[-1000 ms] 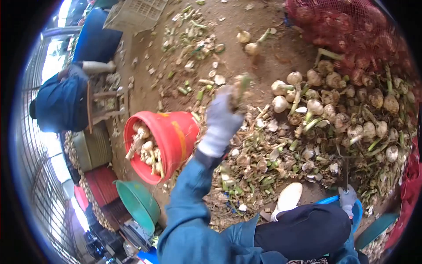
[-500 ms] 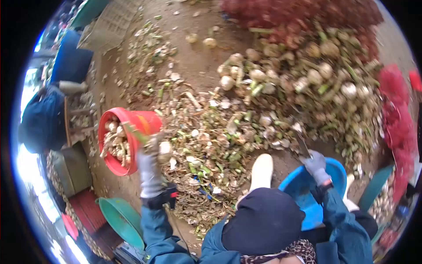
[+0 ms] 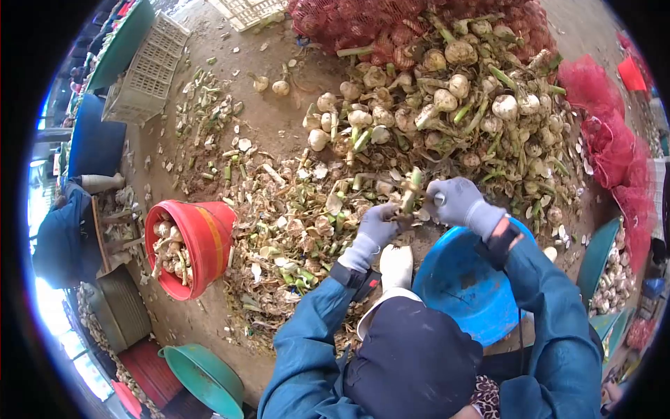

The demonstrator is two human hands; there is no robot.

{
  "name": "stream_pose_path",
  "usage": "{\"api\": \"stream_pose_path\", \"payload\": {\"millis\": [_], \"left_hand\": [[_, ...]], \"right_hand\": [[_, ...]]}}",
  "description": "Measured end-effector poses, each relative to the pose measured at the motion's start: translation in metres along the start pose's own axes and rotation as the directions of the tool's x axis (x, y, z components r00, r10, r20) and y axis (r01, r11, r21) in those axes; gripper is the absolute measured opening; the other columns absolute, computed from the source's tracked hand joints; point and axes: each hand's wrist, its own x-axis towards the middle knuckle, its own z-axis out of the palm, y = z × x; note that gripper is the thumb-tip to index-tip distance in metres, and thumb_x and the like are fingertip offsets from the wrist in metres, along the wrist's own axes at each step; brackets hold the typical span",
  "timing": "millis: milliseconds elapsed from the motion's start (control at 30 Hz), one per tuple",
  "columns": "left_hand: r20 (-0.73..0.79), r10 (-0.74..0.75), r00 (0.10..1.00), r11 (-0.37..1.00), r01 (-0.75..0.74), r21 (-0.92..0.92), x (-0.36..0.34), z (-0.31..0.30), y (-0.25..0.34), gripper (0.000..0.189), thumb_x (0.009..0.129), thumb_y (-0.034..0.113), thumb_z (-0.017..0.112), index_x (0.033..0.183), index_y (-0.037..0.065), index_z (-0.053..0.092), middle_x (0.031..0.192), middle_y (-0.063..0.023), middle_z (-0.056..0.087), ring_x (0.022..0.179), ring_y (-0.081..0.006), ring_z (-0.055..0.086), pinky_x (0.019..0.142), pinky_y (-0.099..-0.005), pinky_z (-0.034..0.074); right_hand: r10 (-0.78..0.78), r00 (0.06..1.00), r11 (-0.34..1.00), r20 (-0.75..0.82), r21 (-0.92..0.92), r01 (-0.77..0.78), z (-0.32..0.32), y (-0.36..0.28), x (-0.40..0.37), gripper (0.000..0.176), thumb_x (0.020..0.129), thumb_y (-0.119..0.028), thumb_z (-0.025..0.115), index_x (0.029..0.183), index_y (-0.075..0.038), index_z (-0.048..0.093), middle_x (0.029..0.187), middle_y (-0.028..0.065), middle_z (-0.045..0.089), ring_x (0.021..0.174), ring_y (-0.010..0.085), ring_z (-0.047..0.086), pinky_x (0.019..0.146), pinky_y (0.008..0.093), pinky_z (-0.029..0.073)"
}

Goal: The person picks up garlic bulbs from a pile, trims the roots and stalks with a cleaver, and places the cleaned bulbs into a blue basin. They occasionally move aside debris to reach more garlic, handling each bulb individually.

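My left hand (image 3: 379,225), in a grey glove, is closed around a garlic plant; its green-white stalk (image 3: 412,187) points up and away from me, while its bulb is mostly hidden by the fingers. Close beside it is my right hand (image 3: 464,202), also gloved and closed. A small metallic glint shows at its fingers, where the knife of the earlier frame is; its blade is hard to make out now. Below the right hand rests a blue basin (image 3: 464,279). Ahead lies a heap of garlic bulbs (image 3: 447,101) with stalks attached.
Trimmed stalks and skins (image 3: 307,209) cover the floor. To the left, a red bucket (image 3: 202,244) lies tilted with garlic inside. Red mesh sacks (image 3: 391,31) stand behind the heap. A green basin (image 3: 206,373), a white crate (image 3: 143,73) and a seated person (image 3: 66,237) are at left.
My left hand has come from beside the red bucket to the right, in front of me. My right hand has risen from the blue basin's rim to meet it. The view has shifted.
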Motion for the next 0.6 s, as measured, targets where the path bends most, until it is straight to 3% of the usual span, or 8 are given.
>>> {"api": "stream_pose_path", "payload": {"millis": [67,133,200,333,400,433,467,600], "left_hand": [[-0.004,-0.154,0.988,0.981,0.152,-0.117,0.002,-0.014,-0.01,0.029,0.073,0.018,0.065,0.094,-0.001,0.06,0.079,-0.0043,0.062,0.07,-0.0066,0.055,0.063,-0.0214,0.045],[-0.134,-0.091,0.987,0.986,0.07,-0.154,0.0,-0.021,-0.003,0.026,0.077,0.009,0.057,0.1,-0.002,0.056,0.083,-0.0089,0.061,0.07,-0.0126,0.058,0.061,-0.0234,0.048],[-0.18,-0.252,0.951,0.743,0.072,-0.665,0.006,-0.024,-0.015,0.015,0.078,0.014,0.054,0.089,0.004,0.056,0.081,-0.0062,0.06,0.069,-0.0171,0.06,0.058,-0.0279,0.05],[-0.009,-0.544,0.839,0.098,0.053,-0.994,0.03,-0.02,-0.021,0.023,0.079,0.033,0.051,0.083,0.011,0.053,0.075,-0.004,0.059,0.058,-0.0166,0.058,0.048,-0.0271,0.049],[0.006,-0.436,0.9,-0.002,0.006,-1.0,0.028,-0.016,-0.037,0.034,0.08,0.04,0.046,0.095,0.01,0.05,0.087,-0.0055,0.059,0.068,-0.0181,0.059,0.057,-0.0292,0.051],[-0.092,-0.66,0.746,0.294,0.143,-0.945,0.034,-0.012,-0.042,0.047,0.082,0.048,0.038,0.108,0.009,0.043,0.104,-0.0086,0.053,0.091,-0.021,0.054,0.077,-0.0371,0.046],[-0.051,-0.411,0.91,0.251,0.06,-0.966,0.054,-0.009,-0.16,0.06,0.08,0.055,0.027,0.118,0.011,0.038,0.115,-0.0141,0.043,0.103,-0.0299,0.047,0.081,-0.0476,0.042],[0.102,-0.027,0.994,0.23,0.106,-0.968,0.045,-0.012,-0.165,0.054,0.08,0.051,0.035,0.118,0.013,0.037,0.118,-0.0088,0.044,0.108,-0.0216,0.042,0.092,-0.0379,0.033]], "right_hand": [[0.037,0.991,0.975,0.129,-0.223,-0.007,0.001,0.033,0.007,0.026,0.068,-0.03,0.054,0.086,-0.012,0.059,0.084,0.0111,0.061,0.083,0.0294,0.057,0.074,0.0372,0.045],[0.266,0.958,0.925,0.111,-0.31,-0.221,0.007,0.067,0.002,0.028,0.068,-0.029,0.054,0.088,-0.011,0.06,0.088,0.0125,0.06,0.086,0.0285,0.056,0.076,0.0375,0.044],[0.417,0.906,0.886,-0.072,-0.191,-0.423,0.003,0.072,-0.007,0.028,0.069,-0.029,0.052,0.09,-0.012,0.06,0.091,0.0123,0.06,0.089,0.0275,0.056,0.077,0.0377,0.044],[0.21,0.969,0.966,-0.133,-0.128,-0.227,0.017,0.043,-0.01,0.016,0.067,-0.024,0.053,0.08,-0.014,0.054,0.073,0.0119,0.059,0.072,0.0295,0.058,0.064,0.0403,0.045],[0.03,0.999,0.983,-0.043,-0.182,-0.038,0.022,0.017,-0.008,0.018,0.066,-0.021,0.056,0.082,-0.014,0.053,0.073,0.0097,0.059,0.071,0.0263,0.059,0.063,0.0388,0.046],[0.015,0.999,0.98,0.039,-0.201,-0.007,0.021,0.002,-0.004,0.02,0.065,-0.021,0.057,0.083,-0.013,0.053,0.074,0.0079,0.059,0.073,0.0249,0.059,0.063,0.0381,0.046],[-0.066,0.997,0.976,0.04,-0.204,0.073,0.024,-0.008,-0.001,0.02,0.065,-0.02,0.057,0.083,-0.012,0.052,0.077,0.0072,0.059,0.075,0.0243,0.059,0.062,0.0371,0.046],[-0.119,0.992,0.957,0.048,-0.26,0.127,0.03,-0.036,0.013,0.021,0.065,-0.019,0.057,0.084,-0.011,0.052,0.08,0.0063,0.06,0.076,0.0229,0.059,0.061,0.0355,0.046]]}}
